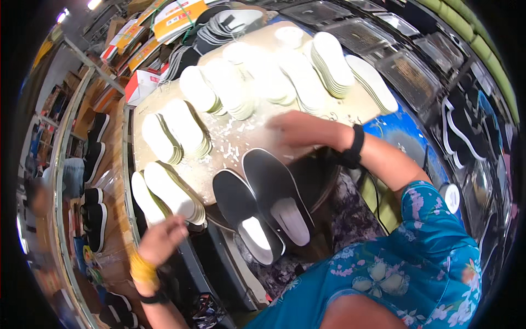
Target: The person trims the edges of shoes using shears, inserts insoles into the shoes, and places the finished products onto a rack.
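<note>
A pair of black slip-on shoes, the left one [234, 198] and the right one [268, 178], lies side by side at the table's near edge, toes pointing away from me. Pale insoles show in their openings. My left hand [159, 241] is just left of the shoes, its fingertips drawn together beside a near stack of white insoles [167, 189]; whether anything is between them is hidden. Over the middle of the table, my right hand [293, 129] is smeared by motion beyond the right shoe, near small white scraps [233, 148], so its fingers cannot be made out.
More white insole stacks [331, 63] curve around the pale table's [145, 112] far side. Cardboard boxes [175, 22] rise behind it. At left, a rack holds black shoes [96, 225]; at right stand clear plastic-covered trays [408, 71] and a blue surface [397, 131].
</note>
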`<state>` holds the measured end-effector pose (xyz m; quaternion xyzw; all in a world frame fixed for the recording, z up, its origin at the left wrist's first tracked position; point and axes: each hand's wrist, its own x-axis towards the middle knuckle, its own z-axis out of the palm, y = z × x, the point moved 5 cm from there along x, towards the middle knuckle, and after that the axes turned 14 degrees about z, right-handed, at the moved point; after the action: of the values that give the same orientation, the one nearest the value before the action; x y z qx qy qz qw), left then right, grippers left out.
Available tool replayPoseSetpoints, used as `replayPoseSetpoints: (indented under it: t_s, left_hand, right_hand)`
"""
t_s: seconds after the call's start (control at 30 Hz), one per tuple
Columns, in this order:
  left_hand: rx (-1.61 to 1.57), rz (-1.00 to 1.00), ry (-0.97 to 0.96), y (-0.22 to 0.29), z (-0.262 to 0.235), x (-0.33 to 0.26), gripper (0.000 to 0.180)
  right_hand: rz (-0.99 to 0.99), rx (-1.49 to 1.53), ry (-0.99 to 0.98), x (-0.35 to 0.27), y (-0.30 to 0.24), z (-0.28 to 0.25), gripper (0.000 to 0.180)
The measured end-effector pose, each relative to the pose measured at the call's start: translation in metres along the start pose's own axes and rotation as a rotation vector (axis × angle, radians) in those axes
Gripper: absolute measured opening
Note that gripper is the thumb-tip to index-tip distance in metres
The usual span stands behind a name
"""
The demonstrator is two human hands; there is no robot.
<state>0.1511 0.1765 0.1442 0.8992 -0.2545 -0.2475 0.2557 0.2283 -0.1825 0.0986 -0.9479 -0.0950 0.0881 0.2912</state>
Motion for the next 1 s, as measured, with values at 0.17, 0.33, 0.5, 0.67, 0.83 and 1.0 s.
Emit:
replayPoseSetpoints:
  t_s: [0.17, 0.33, 0.5, 0.67, 0.83, 1.0]
  left_hand:
    - [0.076, 0.305, 0.422, 0.005, -0.07, 0.163, 0.042]
    - [0.6, 0.397, 0.455, 0.015, -0.071, 0.288, 0.068]
    - [0.651, 0.241, 0.174, -0.012, -0.07, 0.327, 0.062]
    - [0.447, 0.311, 0.233, -0.025, -0.081, 0.323, 0.053]
    - [0.454, 0.207, 0.942, 0.043, -0.123, 0.226, 0.033]
    - [-0.205, 0.296, 1.111, 0.028, -0.109, 0.045, 0.033]
  right_hand:
    - [-0.304, -0.287, 0.288, 0.099, -0.043, -0.009, 0.04]
    - [-0.229, -0.456, 0.131, 0.152, -0.028, 0.003, 0.029]
    - [-0.27, -0.46, 0.181, 0.15, -0.028, 0.013, 0.014]
    - [-0.416, -0.833, 0.466, 0.125, -0.05, 0.038, 0.005]
    - [-0.491, -0.417, 0.839, 0.077, -0.07, -0.043, 0.015]
    - [-0.221, 0.466, 0.891, -0.062, -0.06, -0.121, 0.035]
